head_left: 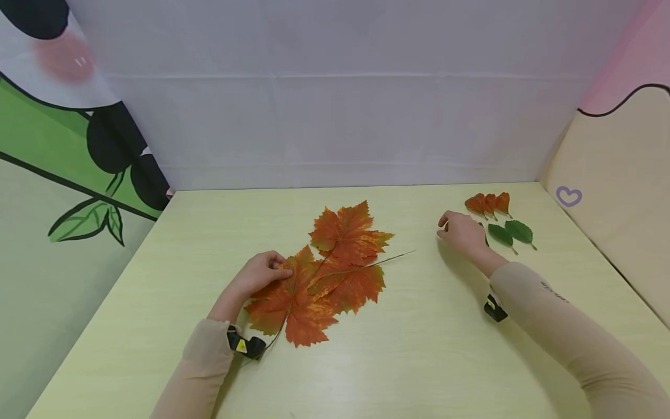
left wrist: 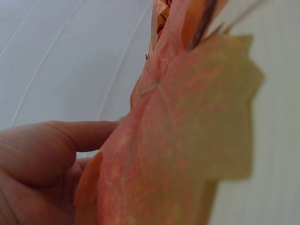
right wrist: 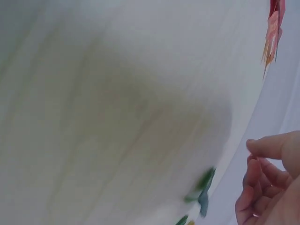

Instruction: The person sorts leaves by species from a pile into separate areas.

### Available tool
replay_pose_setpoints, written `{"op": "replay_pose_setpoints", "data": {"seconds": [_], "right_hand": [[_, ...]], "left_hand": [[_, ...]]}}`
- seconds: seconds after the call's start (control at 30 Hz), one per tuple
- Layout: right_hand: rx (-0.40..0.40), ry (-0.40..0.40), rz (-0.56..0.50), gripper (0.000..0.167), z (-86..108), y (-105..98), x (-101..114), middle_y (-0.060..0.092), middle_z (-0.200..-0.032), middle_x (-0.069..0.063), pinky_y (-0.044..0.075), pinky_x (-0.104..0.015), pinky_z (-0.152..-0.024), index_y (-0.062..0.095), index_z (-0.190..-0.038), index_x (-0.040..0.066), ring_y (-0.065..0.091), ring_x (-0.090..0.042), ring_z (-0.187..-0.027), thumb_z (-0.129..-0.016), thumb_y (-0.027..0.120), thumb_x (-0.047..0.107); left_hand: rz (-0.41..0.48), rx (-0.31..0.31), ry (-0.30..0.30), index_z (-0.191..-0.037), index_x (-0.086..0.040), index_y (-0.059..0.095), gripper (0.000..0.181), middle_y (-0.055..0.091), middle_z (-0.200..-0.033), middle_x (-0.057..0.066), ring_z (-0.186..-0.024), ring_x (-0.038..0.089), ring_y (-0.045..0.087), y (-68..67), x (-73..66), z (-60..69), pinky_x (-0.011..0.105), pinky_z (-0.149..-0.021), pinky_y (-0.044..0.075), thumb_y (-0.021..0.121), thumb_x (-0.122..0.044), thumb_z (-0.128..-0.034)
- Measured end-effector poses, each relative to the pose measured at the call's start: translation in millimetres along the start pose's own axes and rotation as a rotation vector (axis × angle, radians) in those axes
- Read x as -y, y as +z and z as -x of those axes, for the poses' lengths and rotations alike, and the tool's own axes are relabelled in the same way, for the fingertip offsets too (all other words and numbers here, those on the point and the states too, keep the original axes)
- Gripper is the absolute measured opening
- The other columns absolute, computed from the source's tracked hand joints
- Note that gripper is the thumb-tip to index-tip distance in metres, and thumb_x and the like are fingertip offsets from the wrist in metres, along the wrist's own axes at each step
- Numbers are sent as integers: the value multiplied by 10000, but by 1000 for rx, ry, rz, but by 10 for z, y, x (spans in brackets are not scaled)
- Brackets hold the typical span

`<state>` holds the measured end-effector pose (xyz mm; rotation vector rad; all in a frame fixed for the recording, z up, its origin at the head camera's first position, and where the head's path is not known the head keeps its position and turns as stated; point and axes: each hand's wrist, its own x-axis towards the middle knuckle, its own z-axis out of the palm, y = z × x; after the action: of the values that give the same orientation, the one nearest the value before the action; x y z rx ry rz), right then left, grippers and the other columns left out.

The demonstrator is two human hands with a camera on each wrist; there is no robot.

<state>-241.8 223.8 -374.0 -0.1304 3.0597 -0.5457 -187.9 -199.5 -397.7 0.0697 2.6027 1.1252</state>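
Note:
Three large orange-red maple leaves overlap on the table: one at left, one at lower right, one at the top. My left hand pinches the left leaf's upper-left edge; in the left wrist view the thumb and fingers of the left hand meet that leaf. Over the table, left of the small green leaves, is my right hand, with its fingers loosely curled. The right wrist view shows nothing held in the right hand. One green leaf is partly hidden behind this hand.
Several small orange-red leaves lie in a row behind the green ones. A thin stem sticks out to the right from the maple leaves. A pale wall stands at the table's back edge, with printed panels on both sides.

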Motion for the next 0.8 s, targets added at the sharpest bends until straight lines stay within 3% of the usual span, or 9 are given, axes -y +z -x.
{"op": "replay_pose_setpoints", "data": {"seconds": [0.33, 0.53, 0.8], "right_hand": [[44, -40, -61, 184, -117, 85, 346, 621, -928, -130, 424, -313, -549, 587, -1010, 50, 572, -238, -721, -877, 564, 174], [94, -33, -152, 275, -186, 153, 562, 619, -1024, -153, 457, -379, -683, 590, -1065, 37, 586, -282, -859, -891, 550, 245], [163, -22, -199, 473, -196, 337, 906, 588, -1128, -150, 457, -395, -769, 553, -1161, 14, 565, -284, -973, -866, 577, 382]], "left_hand": [[-4, -4, -5, -1042, 5, 545, 323, 543, -842, 78, -710, 174, 477, 10, 8, -22, 272, -612, 397, 647, -225, -840], [-13, -4, 1, -1042, 6, 547, 322, 546, -844, 77, -710, 173, 477, 2, 16, -22, 274, -615, 395, 647, -223, -839], [-5, -1, -16, -1044, 3, 546, 328, 544, -841, 75, -710, 175, 479, 3, 1, -7, 271, -613, 400, 648, -232, -839]]}}
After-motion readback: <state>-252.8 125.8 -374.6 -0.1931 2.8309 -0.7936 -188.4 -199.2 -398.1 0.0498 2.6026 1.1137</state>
